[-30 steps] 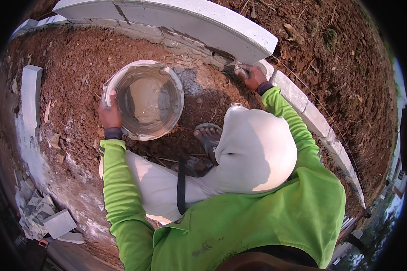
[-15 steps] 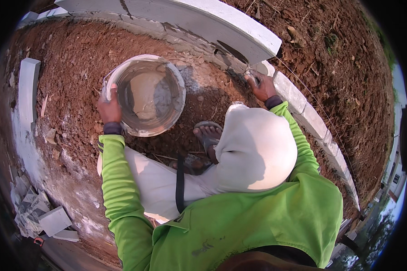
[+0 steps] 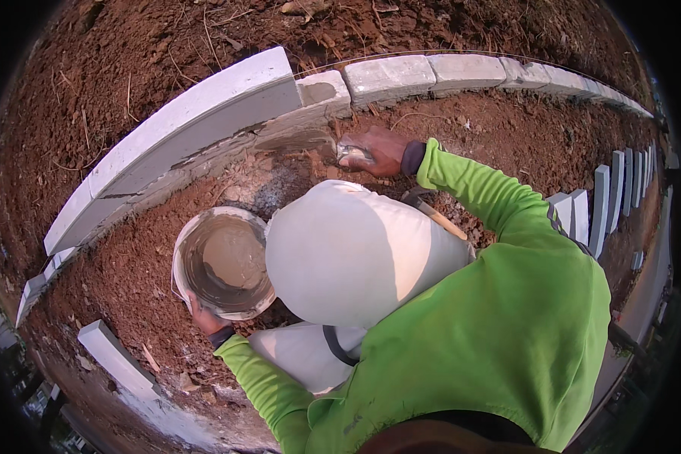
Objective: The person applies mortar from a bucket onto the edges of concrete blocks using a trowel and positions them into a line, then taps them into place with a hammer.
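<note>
Reaching out to the left from the right hand [image 3: 377,151], the trowel [image 3: 301,141] lay with its long axis roughly along the foot of the wall, its blade just below the near end of the long grey block [image 3: 204,135]. That hand was closed around the handle. The bucket [image 3: 197,259] stood to the left of the right hand and closer to the body, with wet mortar [image 3: 233,253] inside; the left hand [image 3: 204,316] was much the nearer of the two, its fingers closed on the bucket's rim, so that the opening lay just beyond it and to its right. Beyond the right hand and a little to its left, a low block [image 3: 336,89] carried a grey patch on top, and the bent knee [image 3: 340,242] rose between the two hands. Compared with half a second earlier, the view had turned toward the right: upright blocks [image 3: 617,189] had come into sight well to the right of the right hand, as had a wooden-handled tool [image 3: 445,219] near it on the body side, while the foot beside the bucket no longer showed. The left hand had kept its hold on the rim.
</note>
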`<state>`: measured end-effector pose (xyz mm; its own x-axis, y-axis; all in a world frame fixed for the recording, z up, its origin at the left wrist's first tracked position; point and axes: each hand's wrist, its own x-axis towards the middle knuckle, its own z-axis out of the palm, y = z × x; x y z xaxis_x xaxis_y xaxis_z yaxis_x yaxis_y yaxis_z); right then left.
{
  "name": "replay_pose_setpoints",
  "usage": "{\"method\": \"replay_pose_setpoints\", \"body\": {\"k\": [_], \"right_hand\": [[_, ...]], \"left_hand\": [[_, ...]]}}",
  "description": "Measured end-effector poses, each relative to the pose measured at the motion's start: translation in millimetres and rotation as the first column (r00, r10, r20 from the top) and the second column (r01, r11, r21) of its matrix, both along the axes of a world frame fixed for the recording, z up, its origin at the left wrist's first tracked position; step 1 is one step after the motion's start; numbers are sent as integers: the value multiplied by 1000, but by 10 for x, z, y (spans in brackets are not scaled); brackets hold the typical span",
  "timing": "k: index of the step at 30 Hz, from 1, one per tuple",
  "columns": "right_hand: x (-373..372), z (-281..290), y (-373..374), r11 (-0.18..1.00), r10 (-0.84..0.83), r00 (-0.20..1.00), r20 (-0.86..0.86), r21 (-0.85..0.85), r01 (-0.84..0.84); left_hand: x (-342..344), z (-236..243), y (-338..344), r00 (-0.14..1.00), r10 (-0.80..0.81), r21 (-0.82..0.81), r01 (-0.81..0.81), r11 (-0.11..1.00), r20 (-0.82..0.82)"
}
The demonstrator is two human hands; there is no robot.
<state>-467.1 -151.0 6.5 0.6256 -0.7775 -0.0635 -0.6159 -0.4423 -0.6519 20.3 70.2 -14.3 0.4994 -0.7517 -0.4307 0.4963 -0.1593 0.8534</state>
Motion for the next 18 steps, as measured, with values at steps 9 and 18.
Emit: {"method": "replay_pose_setpoints", "body": {"k": [9, 18], "right_hand": [[803, 183, -112, 949, 315, 948, -49, -7, -316], [774, -571, 6, 970, 230, 892, 390, -19, -242]], "left_hand": [[-472, 258, -340, 989, 117, 42, -121, 992, 93], [-347, 253, -165, 985, 120, 113, -107, 988, -122]]}}
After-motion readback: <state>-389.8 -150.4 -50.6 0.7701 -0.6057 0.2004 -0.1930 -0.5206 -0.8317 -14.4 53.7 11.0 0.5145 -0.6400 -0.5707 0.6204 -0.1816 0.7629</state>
